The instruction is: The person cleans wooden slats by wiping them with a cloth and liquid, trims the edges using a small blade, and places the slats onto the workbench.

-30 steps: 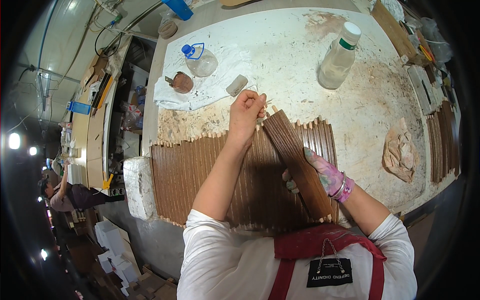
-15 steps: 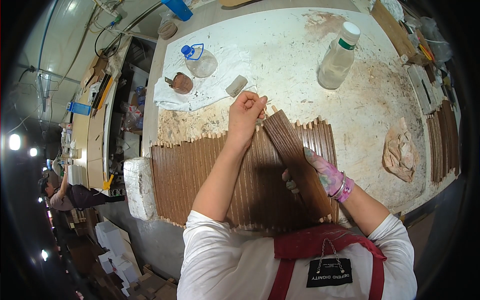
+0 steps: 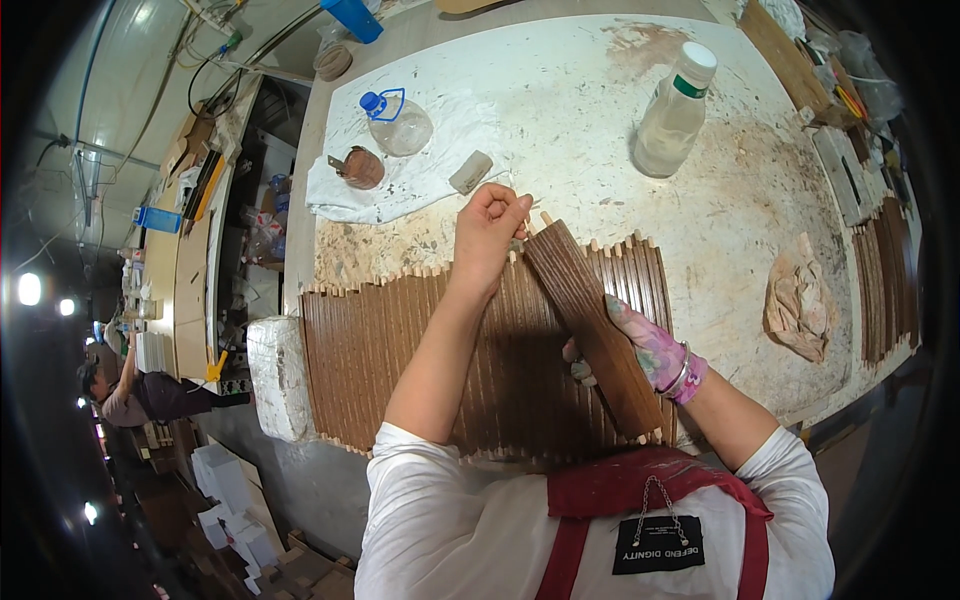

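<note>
A wide row of thin brown wooden slats (image 3: 400, 350) lies side by side on the stained white worktable (image 3: 560, 110). My right hand (image 3: 640, 345), in a flowery glove, holds a bundle of brown slats (image 3: 590, 320) tilted across the row. My bare left hand (image 3: 490, 235) has its fingers closed at the bundle's far end, pinching a small pale tip there.
A white cloth (image 3: 400, 175) holds a clear flask with a blue cap (image 3: 398, 122), a small brown cup (image 3: 360, 168) and a grey block (image 3: 470, 172). A plastic bottle (image 3: 675, 110) stands at the back right, a crumpled rag (image 3: 798, 300) right, more slats (image 3: 885, 280) far right. A person (image 3: 130, 390) works at the left.
My left hand has shifted slightly along the far end of the held bundle. The bundle and my right hand stay where they were.
</note>
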### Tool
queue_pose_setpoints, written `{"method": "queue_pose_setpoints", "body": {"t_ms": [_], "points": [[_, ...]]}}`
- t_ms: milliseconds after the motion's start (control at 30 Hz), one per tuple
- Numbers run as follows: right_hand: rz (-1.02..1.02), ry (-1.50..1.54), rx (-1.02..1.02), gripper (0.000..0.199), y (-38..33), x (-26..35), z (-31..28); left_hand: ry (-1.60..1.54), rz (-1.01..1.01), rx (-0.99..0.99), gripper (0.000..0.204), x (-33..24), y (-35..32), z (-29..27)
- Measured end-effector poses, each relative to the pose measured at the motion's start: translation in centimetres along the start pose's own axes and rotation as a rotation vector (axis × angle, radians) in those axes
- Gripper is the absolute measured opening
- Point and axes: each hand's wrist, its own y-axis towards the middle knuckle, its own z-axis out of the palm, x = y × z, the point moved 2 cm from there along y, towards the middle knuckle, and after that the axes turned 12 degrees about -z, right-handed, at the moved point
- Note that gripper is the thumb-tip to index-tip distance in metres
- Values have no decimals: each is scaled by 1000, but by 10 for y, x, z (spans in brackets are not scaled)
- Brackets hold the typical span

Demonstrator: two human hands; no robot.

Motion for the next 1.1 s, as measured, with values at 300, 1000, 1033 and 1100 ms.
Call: {"method": "queue_pose_setpoints", "body": {"t_ms": [300,1000,1033,1100], "points": [[-7,3,25,54,-1,0,1,-2,2,-12,12,-3,-1,3],[35,59,102,55,-5,-3,-5,792,338,-619,19,-6,73,-104],[55,100,122,55,-7,-4,-4,792,348,-628,19,7,76,-119],[-33,43,122,54,-17,1,0,1010,240,-595,23,24,79,-129]]}}
